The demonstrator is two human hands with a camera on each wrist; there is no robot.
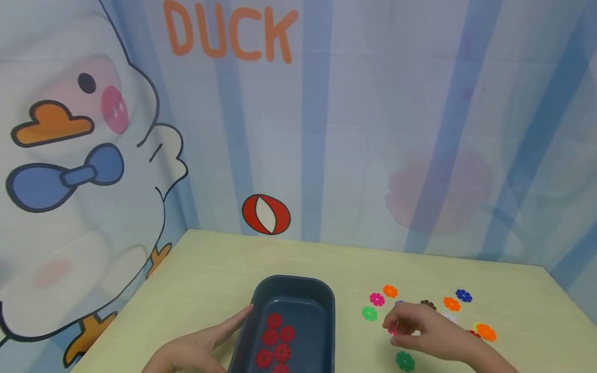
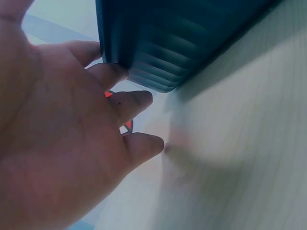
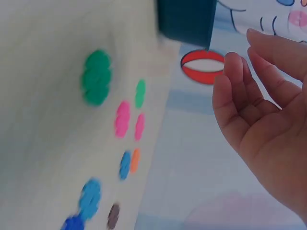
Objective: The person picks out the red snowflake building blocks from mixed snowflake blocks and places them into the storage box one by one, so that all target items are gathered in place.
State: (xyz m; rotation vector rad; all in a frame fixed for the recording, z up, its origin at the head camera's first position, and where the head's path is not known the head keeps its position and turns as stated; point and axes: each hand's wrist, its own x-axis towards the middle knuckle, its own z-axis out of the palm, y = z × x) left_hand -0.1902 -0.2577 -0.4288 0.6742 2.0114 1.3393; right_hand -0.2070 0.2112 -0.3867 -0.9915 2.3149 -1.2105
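A dark blue rectangular tray (image 1: 330, 321) stands on the table, with several red notched plastic snowflake discs (image 1: 282, 353) lying on its bottom. To its left is my left hand (image 1: 191, 348), extended fingers right at the tray's side, as the left wrist view shows against the tray's outer wall (image 2: 172, 43). My right hand (image 1: 431, 331) hovers over loose discs right of the tray. In the right wrist view this hand (image 3: 264, 100) has loosely bent fingers with nothing between them. A pink disc (image 3: 122, 119) and a dark green disc (image 3: 96, 76) lie on the table below it.
Scattered across the table's right side are more discs, among them a light green one (image 1: 369, 313), an orange one (image 1: 486, 332) and a dark blue one (image 1: 464, 295). Behind the table (image 1: 224, 259) hangs a striped cloth backdrop (image 1: 364, 129) with a printed duck.
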